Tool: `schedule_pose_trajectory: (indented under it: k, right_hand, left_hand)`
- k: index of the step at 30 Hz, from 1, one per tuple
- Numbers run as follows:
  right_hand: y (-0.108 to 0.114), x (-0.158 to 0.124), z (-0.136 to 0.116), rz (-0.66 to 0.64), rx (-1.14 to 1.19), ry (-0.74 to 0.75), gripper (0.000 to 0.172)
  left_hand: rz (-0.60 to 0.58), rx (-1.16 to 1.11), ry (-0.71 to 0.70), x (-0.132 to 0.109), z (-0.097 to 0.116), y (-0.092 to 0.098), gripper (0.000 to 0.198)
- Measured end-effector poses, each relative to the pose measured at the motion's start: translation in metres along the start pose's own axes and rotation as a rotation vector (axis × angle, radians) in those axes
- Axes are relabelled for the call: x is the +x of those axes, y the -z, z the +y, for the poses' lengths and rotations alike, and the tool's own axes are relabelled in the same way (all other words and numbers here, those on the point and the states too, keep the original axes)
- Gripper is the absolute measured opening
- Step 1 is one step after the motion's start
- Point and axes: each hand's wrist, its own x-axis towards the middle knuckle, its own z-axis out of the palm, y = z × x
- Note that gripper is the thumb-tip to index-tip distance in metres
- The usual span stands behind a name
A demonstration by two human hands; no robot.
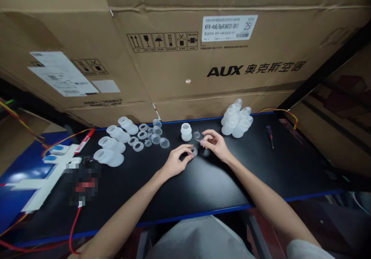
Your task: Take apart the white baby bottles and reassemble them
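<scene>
My left hand (176, 159) rests on the black table (203, 181) and pinches a small clear silicone ring (193, 151) between thumb and fingers. My right hand (214, 143) is just to its right, fingertips closed on a tiny clear piece (203, 140) with a thin pin-like tip pointing left. A white silicone cup (186, 132) stands upright just behind both hands, with a small clear disc (196, 134) beside it.
Several frosted silicone cups (111, 145) lie at the left with clear rings and domes (150, 135) beside them. A cluster of finished cups (237, 120) sits at the right. A small screwdriver (270, 136) lies far right. Large cardboard boxes (203, 58) wall the back.
</scene>
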Motion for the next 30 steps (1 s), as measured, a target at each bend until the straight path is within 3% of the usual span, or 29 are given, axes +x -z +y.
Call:
schedule_pose_trajectory:
  k: [4,9,14,19,26,30]
  right_hand:
    - [-0.007,-0.006,0.005,-0.088,-0.117,-0.029,0.041]
    - [-0.019,-0.013,0.007,-0.122,-0.131,-0.008,0.042]
    - [-0.026,-0.018,0.006,-0.119,-0.183,0.046,0.043]
    - [-0.027,-0.023,0.004,-0.155,-0.249,0.062,0.044]
    - [-0.030,-0.028,0.002,-0.325,-0.208,-0.050,0.044]
    - [-0.031,-0.029,0.004,-0.380,-0.152,-0.090,0.056]
  left_hand:
    - [0.204,-0.581,0.274,0.001,0.000,0.004,0.034]
    - [0.190,-0.833,0.343,0.002,0.003,-0.001,0.039]
    - [0.036,-0.815,0.241,-0.004,0.011,-0.007,0.051]
    - [-0.100,-0.797,0.203,-0.010,0.021,-0.006,0.049]
    - [-0.096,-0.529,0.145,-0.015,0.027,-0.001,0.043]
    - [-0.068,-0.375,0.059,-0.016,0.027,-0.002,0.045]
